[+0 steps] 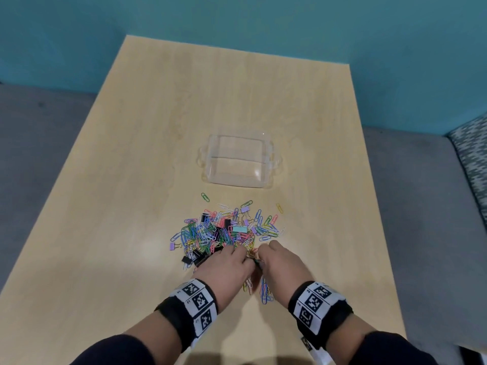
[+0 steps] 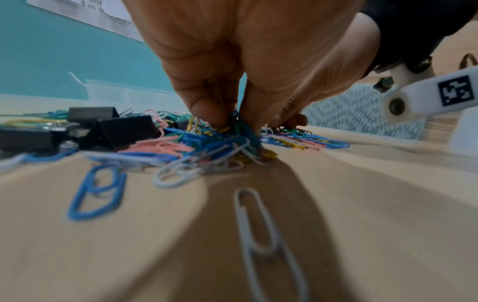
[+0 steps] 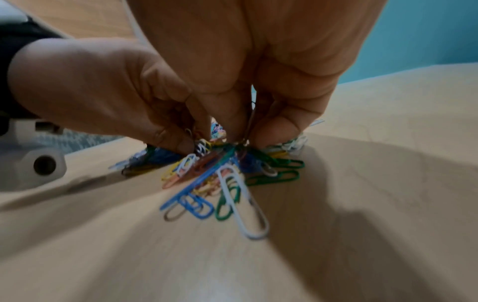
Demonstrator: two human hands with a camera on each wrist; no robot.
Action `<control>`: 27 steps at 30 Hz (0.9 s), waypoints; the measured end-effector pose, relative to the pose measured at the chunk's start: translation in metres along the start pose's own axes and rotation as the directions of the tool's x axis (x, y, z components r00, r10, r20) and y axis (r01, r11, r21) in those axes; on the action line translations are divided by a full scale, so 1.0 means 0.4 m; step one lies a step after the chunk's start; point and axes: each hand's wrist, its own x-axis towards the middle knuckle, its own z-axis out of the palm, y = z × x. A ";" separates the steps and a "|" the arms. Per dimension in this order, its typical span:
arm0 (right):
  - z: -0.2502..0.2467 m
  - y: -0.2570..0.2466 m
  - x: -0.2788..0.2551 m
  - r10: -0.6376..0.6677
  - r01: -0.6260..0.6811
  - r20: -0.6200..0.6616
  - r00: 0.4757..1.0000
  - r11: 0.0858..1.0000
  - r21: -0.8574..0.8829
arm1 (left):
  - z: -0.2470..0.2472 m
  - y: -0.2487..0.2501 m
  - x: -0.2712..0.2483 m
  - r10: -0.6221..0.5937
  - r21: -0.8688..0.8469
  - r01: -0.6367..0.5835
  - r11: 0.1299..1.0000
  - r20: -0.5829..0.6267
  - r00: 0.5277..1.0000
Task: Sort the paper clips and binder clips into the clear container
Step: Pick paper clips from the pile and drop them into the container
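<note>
Pinching paper clips at lower centre, your left hand and right hand meet, fingers curled.

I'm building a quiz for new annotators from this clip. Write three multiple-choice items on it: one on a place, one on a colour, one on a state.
1. Where is the clear container relative to the clip pile?
A beyond it
B under it
C left of it

2. The wall is:
A red
B teal
C white

3. The container holds:
A binder clips
B nothing visible
C paper

Answers:
1 A, it sits farther up the table.
2 B, teal shows in every view.
3 B, only wood shows through it; both hands pinch paper clips.
</note>
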 end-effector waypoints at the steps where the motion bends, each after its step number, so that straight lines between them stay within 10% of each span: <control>1: -0.004 0.002 0.001 0.019 -0.019 0.013 1.000 1.000 0.020 | -0.004 0.002 0.002 -0.016 -0.036 0.016 0.999 0.014 1.000; 14: -0.195 0.004 0.071 0.001 -0.080 0.362 0.932 0.976 0.204 | -0.113 -0.114 0.028 -0.260 -0.596 0.283 0.751 0.128 0.957; 27: -0.360 -0.051 0.329 0.250 -0.177 0.014 0.968 0.643 0.745 | -0.261 -0.303 0.247 -0.545 -0.635 0.366 0.680 -0.103 0.832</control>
